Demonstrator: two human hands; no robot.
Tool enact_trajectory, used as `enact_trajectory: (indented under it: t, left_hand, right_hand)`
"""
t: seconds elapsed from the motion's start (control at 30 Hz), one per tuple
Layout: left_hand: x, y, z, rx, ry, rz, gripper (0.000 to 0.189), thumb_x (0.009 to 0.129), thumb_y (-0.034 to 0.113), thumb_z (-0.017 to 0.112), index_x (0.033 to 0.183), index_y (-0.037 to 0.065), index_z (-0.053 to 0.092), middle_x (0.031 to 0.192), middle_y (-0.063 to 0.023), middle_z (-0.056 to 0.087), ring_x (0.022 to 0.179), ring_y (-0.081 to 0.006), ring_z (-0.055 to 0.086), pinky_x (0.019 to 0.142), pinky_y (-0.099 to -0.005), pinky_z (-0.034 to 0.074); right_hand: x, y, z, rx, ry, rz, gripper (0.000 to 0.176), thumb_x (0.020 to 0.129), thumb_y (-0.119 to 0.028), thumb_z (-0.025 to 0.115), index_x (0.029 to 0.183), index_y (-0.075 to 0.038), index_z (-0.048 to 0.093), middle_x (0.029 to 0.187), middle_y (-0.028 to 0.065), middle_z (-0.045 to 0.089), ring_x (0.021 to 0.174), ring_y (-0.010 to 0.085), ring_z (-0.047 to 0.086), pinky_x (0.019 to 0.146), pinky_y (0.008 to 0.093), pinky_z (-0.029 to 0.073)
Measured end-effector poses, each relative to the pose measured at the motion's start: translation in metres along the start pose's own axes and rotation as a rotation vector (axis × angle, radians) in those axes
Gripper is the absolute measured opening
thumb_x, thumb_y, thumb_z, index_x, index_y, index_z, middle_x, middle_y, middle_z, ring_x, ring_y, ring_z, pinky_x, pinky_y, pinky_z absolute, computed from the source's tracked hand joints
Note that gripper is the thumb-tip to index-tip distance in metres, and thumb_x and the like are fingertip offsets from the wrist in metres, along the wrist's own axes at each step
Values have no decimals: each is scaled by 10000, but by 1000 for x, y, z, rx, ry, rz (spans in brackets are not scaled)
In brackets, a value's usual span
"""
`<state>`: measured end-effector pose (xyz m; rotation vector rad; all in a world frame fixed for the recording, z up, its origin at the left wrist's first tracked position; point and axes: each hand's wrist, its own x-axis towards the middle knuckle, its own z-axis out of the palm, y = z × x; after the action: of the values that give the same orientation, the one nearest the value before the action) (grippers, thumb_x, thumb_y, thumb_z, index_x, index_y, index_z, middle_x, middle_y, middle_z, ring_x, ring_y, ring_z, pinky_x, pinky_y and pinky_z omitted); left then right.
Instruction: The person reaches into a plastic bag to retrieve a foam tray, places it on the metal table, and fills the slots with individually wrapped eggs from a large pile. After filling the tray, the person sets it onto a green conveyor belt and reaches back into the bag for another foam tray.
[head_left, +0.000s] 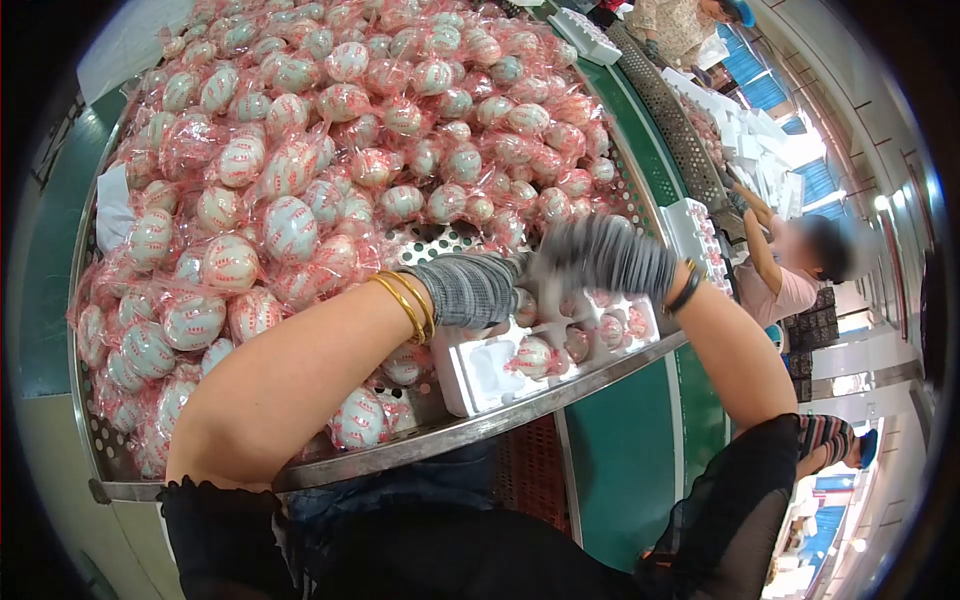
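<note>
My left hand [470,288], in a grey striped knit glove, is over the back left part of a white foam tray [462,385]. Its fingers are curled in, and whatever they hold is hidden. Close beside it, my right hand [610,258] wears a matching glove and is smeared by motion, so its fingers cannot be made out. Pale eggs in clear wrap with red print sit in several hollows of the tray, one wrapped egg [535,357] near the front. At the left hand's fingertips another egg [525,307] is partly covered.
Wrapped eggs [290,230] are heaped across a perforated metal table [430,240] with a raised metal rim [480,425]. A green conveyor [640,130] runs along the right, with another foam tray [690,235] beside it. Co-workers, including a person in pink [775,285], are farther right.
</note>
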<state>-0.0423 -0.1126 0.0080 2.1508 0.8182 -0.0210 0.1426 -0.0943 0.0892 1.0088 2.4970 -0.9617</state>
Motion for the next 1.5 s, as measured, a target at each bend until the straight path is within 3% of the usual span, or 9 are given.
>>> enact_trajectory:
  t: [0.1,0.2,0.33,0.43,0.63,0.77,0.97,1.2,1.5]
  left_hand:
    - [-7,8,-6,-128,13,-8,561,889,292,515,1382,99,329,959,-206,634,805,-304,644,696,-404,511]
    - [0,-1,3,67,110,53,559,909,362,468,1386,110,323,1050,-227,609,916,-339,623,799,-422,492]
    - [-4,3,-5,31,4,-1,683,847,407,548,1392,77,302,1158,-241,561,986,-342,601,830,-415,486]
    - [-20,21,-19,51,-22,81,935,694,513,687,1401,56,281,1302,-236,448,1163,-371,474,970,-429,389]
    - [-27,28,-6,445,54,364,987,601,517,755,1395,107,336,1410,-244,289,1280,-392,316,1054,-446,291]
    - [-17,23,10,311,92,289,851,618,378,755,1351,116,410,1362,-205,361,1218,-372,377,984,-457,356]
    - [-34,29,7,353,131,169,913,589,353,774,1365,103,364,1342,-230,358,1197,-381,391,998,-457,337]
    - [-79,4,10,237,163,162,1091,543,387,824,1398,36,244,1385,-281,293,1303,-405,285,1071,-442,261]
    - [-81,-12,33,82,328,201,1049,544,302,845,1387,25,285,1406,-237,296,1317,-361,285,1092,-391,253]
  right_hand:
    - [19,57,-22,-350,420,388,567,697,-283,758,1135,7,546,1011,213,604,969,355,583,884,371,463]
    - [44,99,24,-617,541,368,596,668,-278,776,1171,-57,544,1104,220,564,1071,344,548,903,375,453]
    - [31,145,8,-237,477,253,587,719,-247,743,1230,-94,497,1117,149,587,1021,280,580,880,354,473]
    - [-9,98,2,551,755,32,554,779,-247,703,1246,-65,469,1104,86,594,1001,193,582,838,321,491]
    - [-70,10,24,759,712,1,607,790,-356,698,1249,-36,461,1189,79,559,1046,164,556,818,299,508]
    - [-82,19,59,762,745,105,768,717,-373,763,1319,-43,419,1250,70,517,1178,199,469,1018,350,364]
    - [-73,-34,55,910,407,-20,690,693,-296,797,1245,-48,467,1183,79,543,1111,186,514,976,341,403]
    - [-35,-71,58,32,272,-142,451,746,-223,718,1138,-54,574,1003,108,611,917,244,584,835,329,462]
    - [-14,-87,64,-123,141,-24,278,832,-241,572,1088,-136,603,948,58,625,944,230,588,831,425,446]
